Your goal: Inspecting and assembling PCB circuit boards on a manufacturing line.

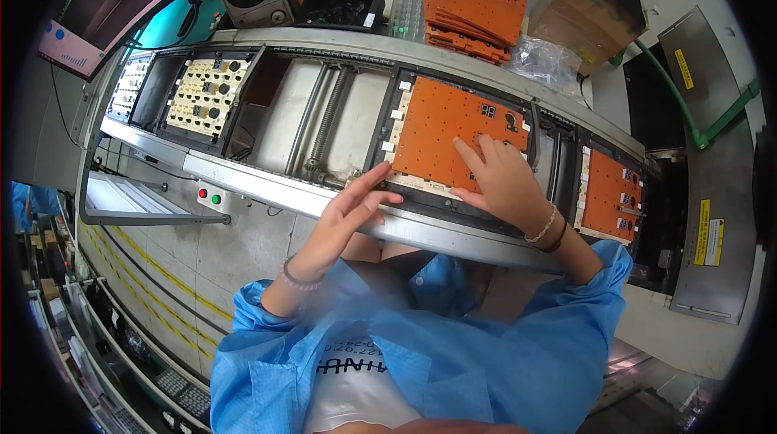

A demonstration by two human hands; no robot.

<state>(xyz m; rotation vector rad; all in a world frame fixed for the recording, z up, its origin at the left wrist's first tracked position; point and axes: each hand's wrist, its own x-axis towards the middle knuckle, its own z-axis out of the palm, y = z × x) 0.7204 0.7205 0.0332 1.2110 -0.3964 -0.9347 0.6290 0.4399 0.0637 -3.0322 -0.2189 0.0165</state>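
Single head-worn fisheye, looking steeply down. Wearer's blue jacket (502,361) close at 6 o'clock; conveyor (243,178) just beyond, crossing from 10 to 3 o'clock.

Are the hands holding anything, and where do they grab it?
Nothing seems held: the right hand has its fingers over the orange board, and the left hand is open near the board's corner.
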